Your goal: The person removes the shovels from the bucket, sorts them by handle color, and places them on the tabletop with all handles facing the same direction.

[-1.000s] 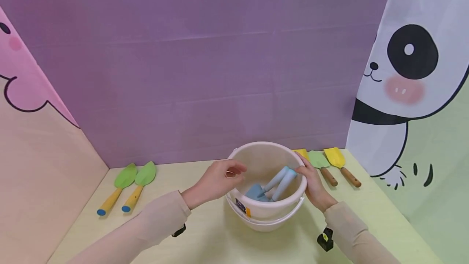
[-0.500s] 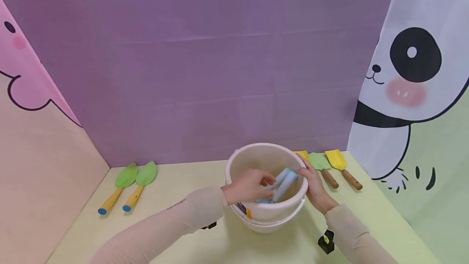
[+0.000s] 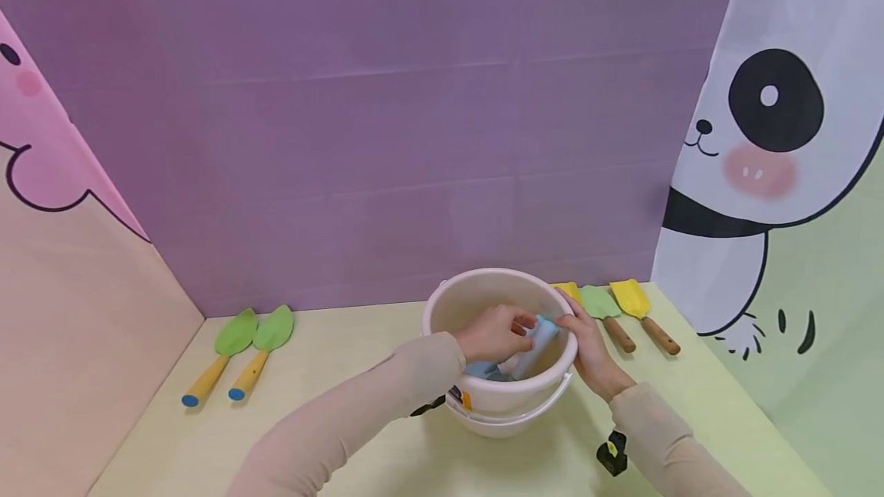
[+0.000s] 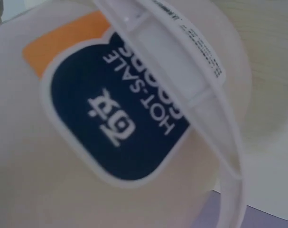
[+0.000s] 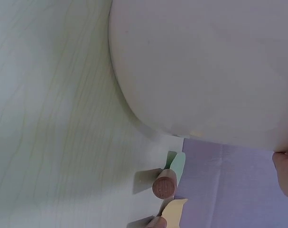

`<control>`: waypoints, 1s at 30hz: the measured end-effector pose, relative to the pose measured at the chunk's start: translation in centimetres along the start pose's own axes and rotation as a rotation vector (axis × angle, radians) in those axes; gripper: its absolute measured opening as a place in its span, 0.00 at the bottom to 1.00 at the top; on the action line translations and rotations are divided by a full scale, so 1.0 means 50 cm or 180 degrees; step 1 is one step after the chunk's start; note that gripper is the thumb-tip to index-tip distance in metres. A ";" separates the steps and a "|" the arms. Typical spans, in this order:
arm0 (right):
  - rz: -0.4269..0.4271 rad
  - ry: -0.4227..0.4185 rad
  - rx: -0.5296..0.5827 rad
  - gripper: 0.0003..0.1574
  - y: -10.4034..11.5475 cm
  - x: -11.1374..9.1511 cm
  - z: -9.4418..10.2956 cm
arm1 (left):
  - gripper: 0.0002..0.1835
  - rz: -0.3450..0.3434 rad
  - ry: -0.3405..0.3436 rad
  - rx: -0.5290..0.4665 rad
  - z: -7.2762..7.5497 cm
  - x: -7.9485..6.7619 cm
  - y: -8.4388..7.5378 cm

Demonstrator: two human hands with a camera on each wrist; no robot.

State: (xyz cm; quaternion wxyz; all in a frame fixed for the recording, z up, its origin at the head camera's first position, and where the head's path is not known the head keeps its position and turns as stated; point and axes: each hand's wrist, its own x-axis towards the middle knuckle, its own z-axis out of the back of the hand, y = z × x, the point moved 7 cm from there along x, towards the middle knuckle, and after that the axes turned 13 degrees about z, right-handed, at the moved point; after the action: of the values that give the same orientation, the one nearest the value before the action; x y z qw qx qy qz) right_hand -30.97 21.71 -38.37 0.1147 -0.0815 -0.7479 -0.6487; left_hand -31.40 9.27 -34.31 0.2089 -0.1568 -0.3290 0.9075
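A white bucket (image 3: 497, 405) with a lowered handle stands on the table. My right hand (image 3: 594, 347) grips its right rim, thumb over the edge; part of this hand (image 5: 286, 175) shows at the right border of the right wrist view. My left hand (image 3: 493, 334) reaches inside the bucket, fingers curled around the handle of one blue garden trowel, which they mostly cover. Beside it leans a second blue trowel (image 3: 539, 347), its pale handle toward the right rim. The left wrist view shows only the bucket's outer wall with a dark blue label (image 4: 120, 118), no fingers.
Two green leaf-shaped trowels (image 3: 258, 347) with yellow handles lie at the left of the table (image 3: 345, 436). Right of the bucket lie a green trowel (image 3: 608, 317) and a yellow one (image 3: 642, 313) with wooden handles, plus another partly hidden yellow blade (image 3: 568, 290). A purple backdrop (image 3: 359, 136) rises behind.
My left hand has moved right from the bucket's left rim into it and onto one trowel handle. My right hand keeps its hold on the rim.
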 end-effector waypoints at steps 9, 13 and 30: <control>0.0010 -0.0020 0.0041 0.40 0.004 0.000 -0.004 | 0.22 -0.0241 0.0107 0.0061 -0.019 0.022 0.005; 0.0036 -0.0016 0.0051 0.40 0.006 0.002 -0.001 | 0.23 -0.0220 0.0171 0.0023 -0.023 0.030 0.005; -0.0012 0.0002 0.0096 0.39 -0.001 0.001 -0.001 | 0.19 -0.0357 0.0523 -0.0075 -0.040 0.024 -0.002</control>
State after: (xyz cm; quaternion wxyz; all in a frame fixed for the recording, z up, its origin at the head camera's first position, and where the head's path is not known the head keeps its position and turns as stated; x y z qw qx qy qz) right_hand -31.03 21.63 -38.40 0.1149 -0.0781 -0.7577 -0.6376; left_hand -31.56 10.98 -35.85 0.2838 -0.2145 -0.3297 0.8745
